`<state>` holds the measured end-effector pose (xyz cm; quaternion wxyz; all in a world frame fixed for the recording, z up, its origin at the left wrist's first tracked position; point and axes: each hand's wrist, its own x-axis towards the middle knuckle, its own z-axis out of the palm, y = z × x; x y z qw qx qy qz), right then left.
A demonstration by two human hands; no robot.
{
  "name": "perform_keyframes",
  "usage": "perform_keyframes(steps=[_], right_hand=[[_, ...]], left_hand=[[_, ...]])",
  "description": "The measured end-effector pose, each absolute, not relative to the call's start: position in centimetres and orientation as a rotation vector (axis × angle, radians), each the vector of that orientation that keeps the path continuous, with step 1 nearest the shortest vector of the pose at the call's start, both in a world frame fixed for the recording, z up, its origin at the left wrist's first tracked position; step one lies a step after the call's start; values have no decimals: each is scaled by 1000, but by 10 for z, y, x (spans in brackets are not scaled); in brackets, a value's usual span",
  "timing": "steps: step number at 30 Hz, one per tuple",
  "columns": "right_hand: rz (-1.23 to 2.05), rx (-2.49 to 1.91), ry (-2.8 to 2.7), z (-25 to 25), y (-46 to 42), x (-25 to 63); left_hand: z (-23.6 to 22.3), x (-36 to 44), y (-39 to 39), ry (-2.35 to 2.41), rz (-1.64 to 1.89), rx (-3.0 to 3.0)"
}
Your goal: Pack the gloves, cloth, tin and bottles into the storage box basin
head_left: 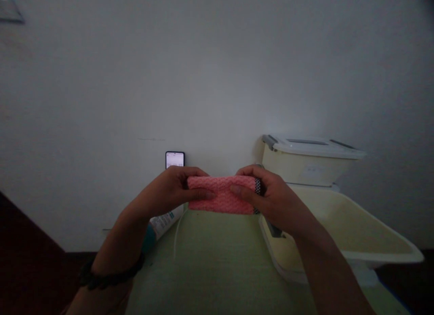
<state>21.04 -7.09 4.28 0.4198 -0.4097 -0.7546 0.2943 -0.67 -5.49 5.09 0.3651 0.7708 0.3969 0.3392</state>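
Observation:
A pink textured cloth (222, 204), folded into a narrow strip with a black-and-white checked edge on its right end, is stretched level between my hands above the table. My left hand (172, 188) grips the left end, thumb in front and fingers behind. Around the right end, beside the checked edge, my right hand (267, 190) is closed in the same way. The fingers behind the cloth are mostly hidden. A dark beaded bracelet circles my left wrist.
A phone (175, 159) with a lit screen leans upright against the wall. Behind my left wrist lies a white tube with a teal cap (149, 239). To the right are a cream lidded box (305, 168) and an open cream tray (369, 224) on the green table (210, 269).

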Motion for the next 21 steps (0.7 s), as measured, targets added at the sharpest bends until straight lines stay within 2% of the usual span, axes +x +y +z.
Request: perform_keyframes(steps=[4, 7, 11, 17, 21], right_hand=[[963, -973, -1741, 43, -69, 214], [1203, -710, -1497, 47, -70, 217], [1196, -459, -1316, 53, -70, 216], [1046, -599, -1253, 50, -66, 221], [1087, -534, -1058, 48, -66, 245]], left_hand=[[51, 0, -57, 1121, 893, 1891], [54, 17, -65, 1127, 1152, 1823], [55, 46, -79, 1105, 1430, 1657], [38, 76, -89, 897, 1243, 1681], [30, 94, -85, 808, 1099, 1761]])
